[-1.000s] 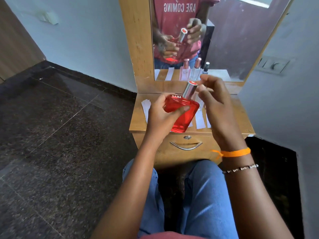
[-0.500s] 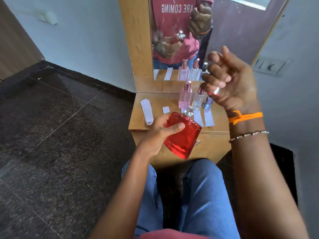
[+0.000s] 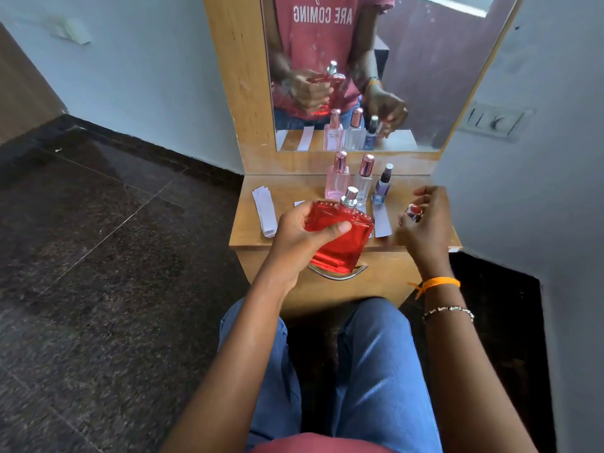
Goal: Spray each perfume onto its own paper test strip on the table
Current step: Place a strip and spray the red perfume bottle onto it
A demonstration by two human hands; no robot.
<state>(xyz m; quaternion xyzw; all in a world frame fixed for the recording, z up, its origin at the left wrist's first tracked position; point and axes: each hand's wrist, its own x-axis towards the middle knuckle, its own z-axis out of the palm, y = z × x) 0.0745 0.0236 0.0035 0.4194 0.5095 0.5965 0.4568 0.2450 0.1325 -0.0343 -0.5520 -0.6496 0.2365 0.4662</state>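
My left hand (image 3: 300, 235) grips a large red perfume bottle (image 3: 340, 240), uncapped, its silver spray head (image 3: 350, 196) bare, held tilted over the table's front edge. Low over the table's right side, my right hand (image 3: 425, 223) holds the bottle's silver and red cap (image 3: 414, 211) in its fingers. At the back of the wooden table (image 3: 248, 233) stand a pink bottle (image 3: 337, 178), a clear bottle (image 3: 364, 178) and a small blue bottle (image 3: 382, 186). A white paper strip (image 3: 382, 222) lies in front of the blue bottle; other strips are partly hidden behind the red bottle.
A stack of spare paper strips (image 3: 265, 210) lies at the table's left side. A mirror (image 3: 425, 76) rises behind the bottles. A wall with a switch plate (image 3: 493, 120) is close on the right. A drawer handle (image 3: 340, 276) shows below the tabletop; my knees are under it.
My right hand pulled the cap off the red bottle, lifted it up and away, then came down to the table's right side with it. The left hand kept the bottle, shifting it slightly.
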